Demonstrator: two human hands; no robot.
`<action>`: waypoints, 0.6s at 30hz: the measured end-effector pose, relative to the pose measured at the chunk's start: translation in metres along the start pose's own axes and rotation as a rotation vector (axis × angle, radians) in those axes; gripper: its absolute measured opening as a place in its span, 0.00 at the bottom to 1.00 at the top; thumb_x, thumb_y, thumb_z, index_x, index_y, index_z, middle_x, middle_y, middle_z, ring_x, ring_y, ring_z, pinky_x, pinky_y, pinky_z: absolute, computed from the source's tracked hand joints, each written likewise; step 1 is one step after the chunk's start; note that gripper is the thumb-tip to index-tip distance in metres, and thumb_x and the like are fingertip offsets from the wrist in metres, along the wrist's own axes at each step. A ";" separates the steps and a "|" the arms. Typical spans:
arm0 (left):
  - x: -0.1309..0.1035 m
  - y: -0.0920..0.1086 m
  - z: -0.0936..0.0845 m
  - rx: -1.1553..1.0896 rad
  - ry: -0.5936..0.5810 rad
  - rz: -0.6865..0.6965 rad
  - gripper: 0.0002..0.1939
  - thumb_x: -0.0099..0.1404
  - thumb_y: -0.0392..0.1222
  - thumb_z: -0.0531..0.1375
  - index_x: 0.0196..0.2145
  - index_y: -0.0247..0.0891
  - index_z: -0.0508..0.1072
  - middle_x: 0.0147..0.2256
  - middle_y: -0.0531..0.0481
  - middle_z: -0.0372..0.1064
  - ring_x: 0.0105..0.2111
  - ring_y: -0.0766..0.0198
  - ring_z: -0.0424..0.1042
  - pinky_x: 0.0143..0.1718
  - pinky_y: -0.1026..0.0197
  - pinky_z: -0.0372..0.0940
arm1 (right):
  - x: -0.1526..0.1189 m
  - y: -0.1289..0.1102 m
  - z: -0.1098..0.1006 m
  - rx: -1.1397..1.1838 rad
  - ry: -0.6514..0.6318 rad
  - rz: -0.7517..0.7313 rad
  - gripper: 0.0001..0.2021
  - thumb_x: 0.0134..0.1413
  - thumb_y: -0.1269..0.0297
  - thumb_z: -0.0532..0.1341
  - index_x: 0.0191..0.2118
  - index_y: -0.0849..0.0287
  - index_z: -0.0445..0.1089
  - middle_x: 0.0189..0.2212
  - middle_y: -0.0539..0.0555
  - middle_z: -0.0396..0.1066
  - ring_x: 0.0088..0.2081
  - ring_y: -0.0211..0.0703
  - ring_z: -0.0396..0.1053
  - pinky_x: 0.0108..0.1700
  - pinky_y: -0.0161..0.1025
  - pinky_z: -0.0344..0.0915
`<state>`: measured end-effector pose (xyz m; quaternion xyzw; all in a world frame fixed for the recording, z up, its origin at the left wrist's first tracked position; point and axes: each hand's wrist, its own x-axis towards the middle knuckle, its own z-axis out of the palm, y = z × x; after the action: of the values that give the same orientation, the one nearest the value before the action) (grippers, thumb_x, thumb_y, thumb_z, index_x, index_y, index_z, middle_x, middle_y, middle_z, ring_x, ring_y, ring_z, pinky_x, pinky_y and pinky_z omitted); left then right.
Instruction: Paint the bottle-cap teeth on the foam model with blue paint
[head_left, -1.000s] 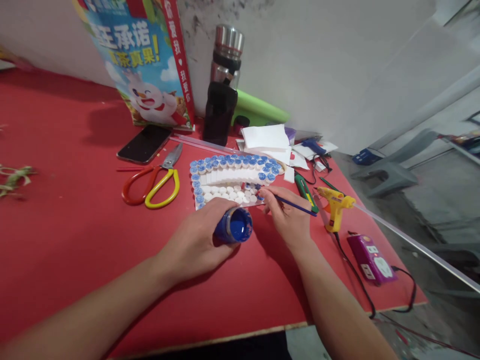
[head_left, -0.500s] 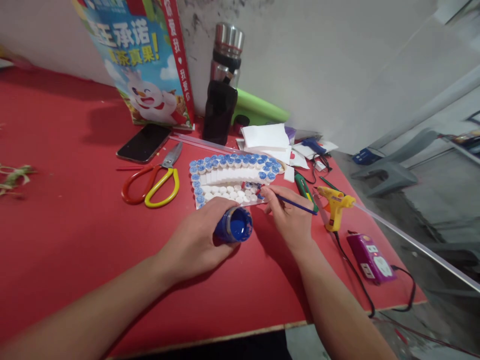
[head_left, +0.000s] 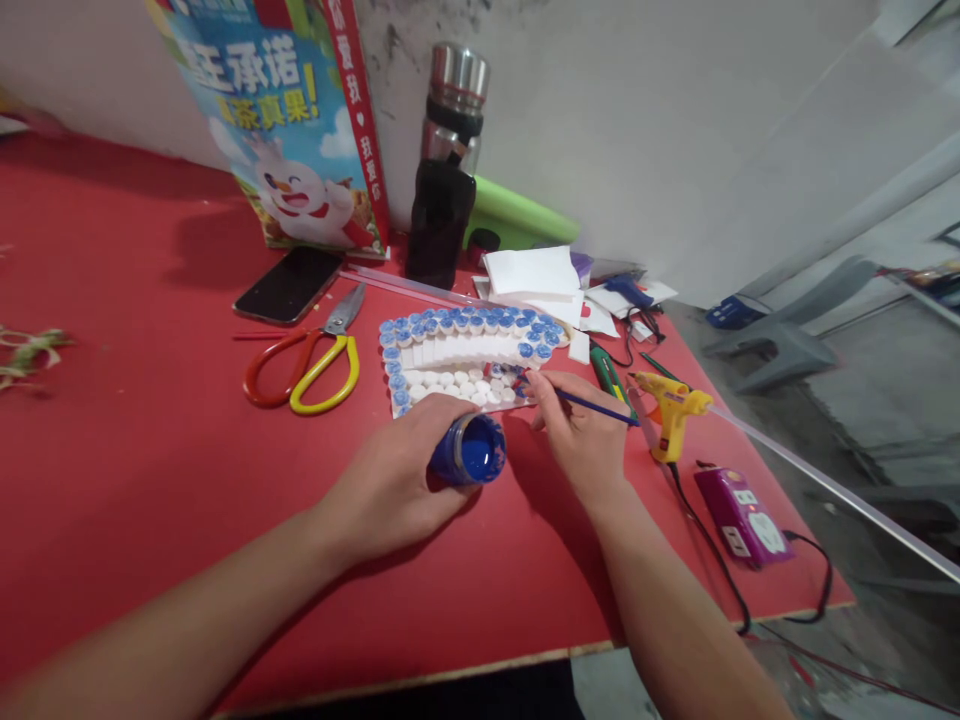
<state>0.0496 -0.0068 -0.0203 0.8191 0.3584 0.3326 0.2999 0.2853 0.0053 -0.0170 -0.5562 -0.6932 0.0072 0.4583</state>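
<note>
My left hand is wrapped round a jar of blue paint, tilted so that its open mouth faces me. Between the fingers of my right hand is a thin blue paintbrush; its tip is by the right end of a white craft piece. Small round discs cover that piece: blue-topped ones along the top and left edges, plain white ones in the lower part. A plain white strip curves between them. My fingers partly hide the brush tip and the lower right discs.
Left of the piece lie scissors and a phone. Behind stand a printed bag and a metal bottle, with white sheets nearby. At right are a green cutter, a yellow glue gun and a purple power box.
My right hand and the paintbrush have shifted very slightly to the right. The paint jar is nearly still, and the craft piece stays in place.
</note>
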 end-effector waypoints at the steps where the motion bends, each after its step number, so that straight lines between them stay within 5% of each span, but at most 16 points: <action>1: 0.000 0.000 0.000 -0.001 0.000 -0.001 0.27 0.64 0.35 0.68 0.58 0.46 0.67 0.53 0.47 0.74 0.51 0.53 0.77 0.51 0.54 0.72 | 0.000 -0.001 0.000 0.002 -0.003 0.007 0.14 0.72 0.55 0.62 0.39 0.56 0.81 0.24 0.52 0.79 0.30 0.46 0.82 0.39 0.43 0.80; 18: 0.000 0.001 0.000 0.007 -0.003 0.005 0.26 0.65 0.36 0.68 0.59 0.44 0.67 0.54 0.46 0.74 0.52 0.52 0.77 0.51 0.54 0.71 | 0.001 -0.001 -0.002 0.020 0.007 -0.010 0.10 0.70 0.61 0.64 0.40 0.59 0.81 0.29 0.55 0.83 0.33 0.46 0.83 0.41 0.43 0.80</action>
<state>0.0501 -0.0070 -0.0199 0.8214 0.3570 0.3310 0.2969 0.2855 0.0045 -0.0150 -0.5483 -0.6942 0.0099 0.4662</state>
